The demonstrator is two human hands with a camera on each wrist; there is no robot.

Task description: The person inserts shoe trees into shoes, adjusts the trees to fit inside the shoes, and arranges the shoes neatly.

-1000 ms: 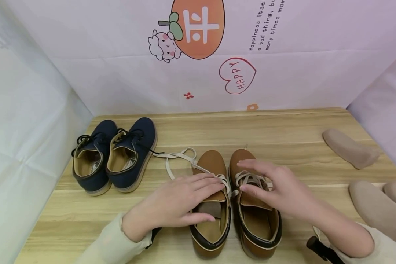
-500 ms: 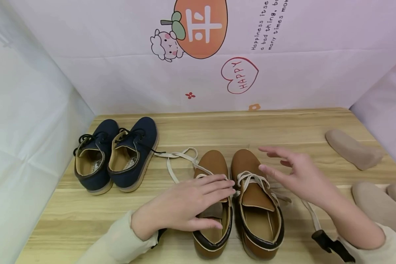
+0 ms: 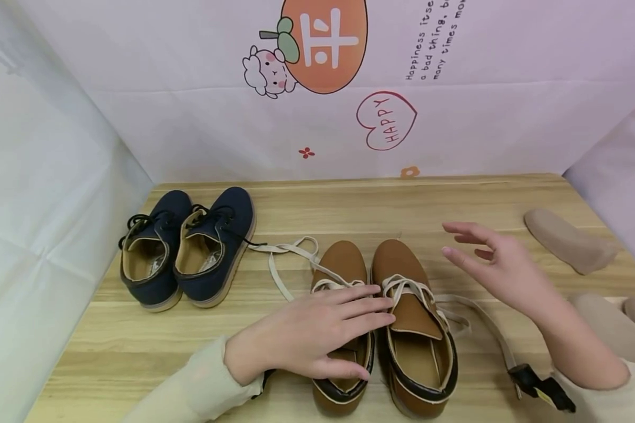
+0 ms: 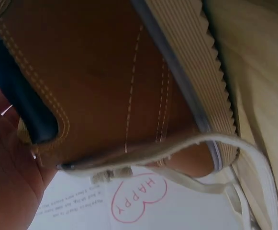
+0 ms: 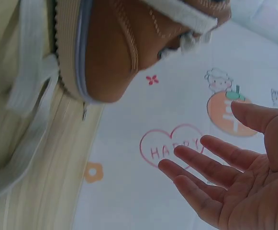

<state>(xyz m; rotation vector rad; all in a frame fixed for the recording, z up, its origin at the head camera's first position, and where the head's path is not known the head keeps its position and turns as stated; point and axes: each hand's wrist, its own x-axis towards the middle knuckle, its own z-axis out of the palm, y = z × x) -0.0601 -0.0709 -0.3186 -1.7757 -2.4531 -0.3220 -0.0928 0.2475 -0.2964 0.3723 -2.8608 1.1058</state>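
Observation:
A pair of brown lace-up shoes stands side by side, toes away from me. Over the left brown shoe [image 3: 341,261] my left hand [image 3: 314,332] lies flat with straight fingers, covering its middle; the fingertips reach the edge of the right brown shoe [image 3: 397,258]. Whether they press on it, I cannot tell. My right hand [image 3: 503,267] hovers to the right of the shoes, holding nothing, its fingers [image 5: 210,167] loosely spread. The right shoe's white laces [image 3: 404,286] are crossed at the front, and a loose lace end [image 3: 484,317] trails right toward the black wrist strap [image 3: 540,385].
Two navy shoes [image 3: 156,252] with black laces stand at the left. A white lace [image 3: 283,249] stretches from the left brown shoe toward them. Beige shoe inserts [image 3: 568,241] lie at the right of the wooden table [image 3: 317,205]. White printed cloth [image 3: 217,135] encloses the back and sides.
My right hand has lifted off the right shoe's laces and moved right. My left hand has slid slightly right across the left shoe. The trailing lace at the right now shows more fully.

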